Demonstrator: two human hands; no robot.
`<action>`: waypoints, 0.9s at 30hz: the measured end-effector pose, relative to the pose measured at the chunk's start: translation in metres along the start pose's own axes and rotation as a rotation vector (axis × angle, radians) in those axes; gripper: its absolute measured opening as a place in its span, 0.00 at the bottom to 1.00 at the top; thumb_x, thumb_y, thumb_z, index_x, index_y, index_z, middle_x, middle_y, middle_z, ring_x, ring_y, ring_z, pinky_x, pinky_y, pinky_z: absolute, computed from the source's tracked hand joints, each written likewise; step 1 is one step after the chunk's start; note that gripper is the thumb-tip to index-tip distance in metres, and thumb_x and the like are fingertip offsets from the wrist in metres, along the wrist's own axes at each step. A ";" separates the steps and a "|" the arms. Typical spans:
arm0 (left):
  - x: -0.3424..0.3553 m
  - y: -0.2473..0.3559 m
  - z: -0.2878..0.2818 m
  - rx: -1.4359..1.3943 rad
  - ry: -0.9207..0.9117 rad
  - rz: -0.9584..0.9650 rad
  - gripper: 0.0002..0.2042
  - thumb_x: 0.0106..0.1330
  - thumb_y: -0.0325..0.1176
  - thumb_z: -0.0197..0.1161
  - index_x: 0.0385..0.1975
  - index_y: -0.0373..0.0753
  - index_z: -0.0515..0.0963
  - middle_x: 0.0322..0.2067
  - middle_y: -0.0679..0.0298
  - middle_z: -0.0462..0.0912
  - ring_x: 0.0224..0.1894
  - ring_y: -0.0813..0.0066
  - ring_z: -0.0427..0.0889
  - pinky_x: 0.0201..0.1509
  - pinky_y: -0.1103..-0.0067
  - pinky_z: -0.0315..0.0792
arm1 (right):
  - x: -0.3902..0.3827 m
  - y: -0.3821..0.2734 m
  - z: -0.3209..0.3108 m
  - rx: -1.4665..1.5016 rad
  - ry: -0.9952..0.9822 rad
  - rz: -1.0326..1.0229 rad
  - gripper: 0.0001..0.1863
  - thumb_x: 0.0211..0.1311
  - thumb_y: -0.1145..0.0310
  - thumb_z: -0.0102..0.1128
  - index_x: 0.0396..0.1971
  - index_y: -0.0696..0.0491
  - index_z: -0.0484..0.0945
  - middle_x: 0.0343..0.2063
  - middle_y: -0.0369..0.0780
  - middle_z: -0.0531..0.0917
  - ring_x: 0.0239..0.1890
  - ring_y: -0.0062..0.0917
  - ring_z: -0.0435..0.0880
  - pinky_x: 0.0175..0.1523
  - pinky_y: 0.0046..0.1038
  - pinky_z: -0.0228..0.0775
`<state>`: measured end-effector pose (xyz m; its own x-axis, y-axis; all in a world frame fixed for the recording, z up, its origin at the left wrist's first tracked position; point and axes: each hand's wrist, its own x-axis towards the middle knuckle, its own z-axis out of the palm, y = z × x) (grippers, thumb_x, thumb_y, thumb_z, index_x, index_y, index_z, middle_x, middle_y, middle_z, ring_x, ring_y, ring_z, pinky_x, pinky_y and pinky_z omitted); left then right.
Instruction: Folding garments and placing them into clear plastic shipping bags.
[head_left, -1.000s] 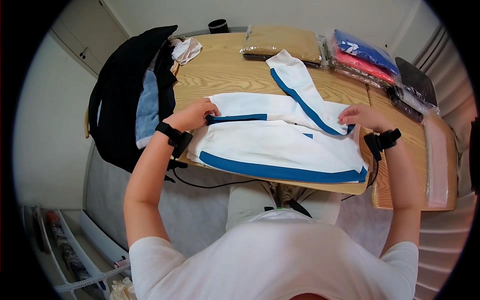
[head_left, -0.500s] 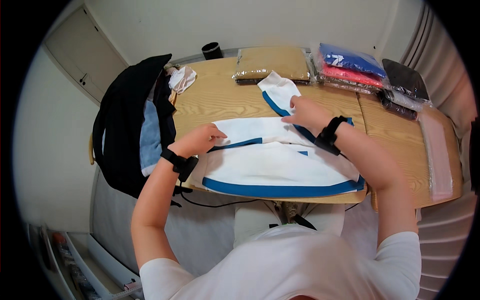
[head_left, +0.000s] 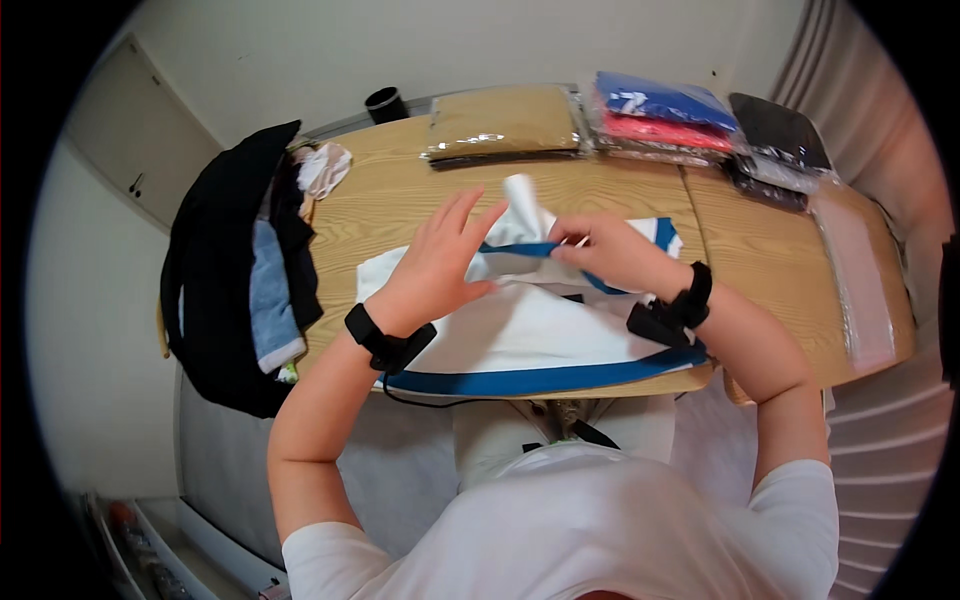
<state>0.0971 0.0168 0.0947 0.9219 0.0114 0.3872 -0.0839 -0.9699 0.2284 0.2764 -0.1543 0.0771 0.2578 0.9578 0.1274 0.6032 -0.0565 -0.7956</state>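
Observation:
A white garment with blue trim (head_left: 540, 335) lies partly folded on the wooden table, its blue band along the front edge. My right hand (head_left: 610, 250) pinches a blue-edged part of the garment and holds it raised above the rest. A white end of that part stands up beyond my fingers, slightly blurred. My left hand (head_left: 437, 262) hovers over the left side of the garment, fingers spread and thumb apart, with nothing seen in it. A black strap with a small device sits on each of my wrists.
A black garment pile (head_left: 225, 280) with light blue cloth hangs over the table's left end. Bagged clothes, tan (head_left: 508, 120) and blue (head_left: 665, 98) over red, lie along the back. Dark packs (head_left: 785, 135) and a clear flat bag (head_left: 850, 280) are at the right. A black cup (head_left: 386, 105) stands behind.
My right hand has lifted the blue-edged part, which lay flat before, and moved it slightly left. My left hand has come up off the cloth toward it, fingers spreading. The view has shifted slightly.

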 end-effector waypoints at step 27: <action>-0.002 0.018 -0.006 -0.091 0.335 0.088 0.13 0.43 0.18 0.61 0.30 0.36 0.72 0.31 0.55 0.77 0.35 0.53 0.76 0.39 0.67 0.70 | -0.053 0.183 -0.099 0.136 0.171 0.412 0.06 0.48 0.78 0.61 0.27 0.57 0.75 0.21 0.32 0.75 0.25 0.17 0.72 0.31 0.20 0.65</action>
<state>0.0914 0.0009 0.1034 0.7355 0.0227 0.6771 -0.2044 -0.9454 0.2538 0.4474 -0.2437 -0.0167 0.5831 0.8022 -0.1286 0.3226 -0.3739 -0.8696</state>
